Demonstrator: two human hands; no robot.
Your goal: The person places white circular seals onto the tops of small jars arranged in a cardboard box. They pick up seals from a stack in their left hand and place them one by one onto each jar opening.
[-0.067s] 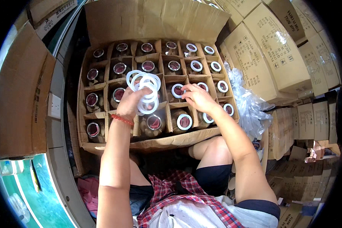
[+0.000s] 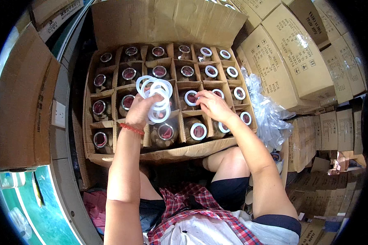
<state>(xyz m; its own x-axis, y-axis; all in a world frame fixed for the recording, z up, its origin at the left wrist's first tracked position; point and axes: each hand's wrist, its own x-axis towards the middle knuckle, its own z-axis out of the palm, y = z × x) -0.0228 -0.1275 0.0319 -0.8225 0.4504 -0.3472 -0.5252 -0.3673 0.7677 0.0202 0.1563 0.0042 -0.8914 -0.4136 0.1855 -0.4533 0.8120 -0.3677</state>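
Head view (only one): big open box (image 2: 184,153) in front of the person, split by card dividers into cells, a flask (image 2: 166,132) in most that can be seen, mouths up. L hand (image 2: 139,109) is over the box's near-centre cells, fingers closed on a loose bunch of white rings (image 2: 166,93), approx a handful, overlapping & sticking out past the fingertips; exact no. hard to count. R hand (image 2: 213,105) is just to its right, fingers bent & narrow, tips at the right edge of a ring (image 2: 186,98) that sits around a flask neck in the 4th col., 3rd row from top; can't tell if they pinch it or only touch it. Ringed flasks: all of the two R cols., plus the lower two of the 4th; upper two there are bare w/ shiny rims, as are the visible ones in the L cols. (a couple hidden by L hand, rings & forearm). Step in hand, prob.: seating a ring on that neck, w/ L hand as the supply. Next move, in my judgement, calls for checking the ring lies flat all round, then R fingers free to take one single ring from L bunch w/o dragging others along, & a bare neck lined up. Clear plastic (image 2: 265,108) bunched against box's R side, stacked cartons (image 2: 268,65) beyond.
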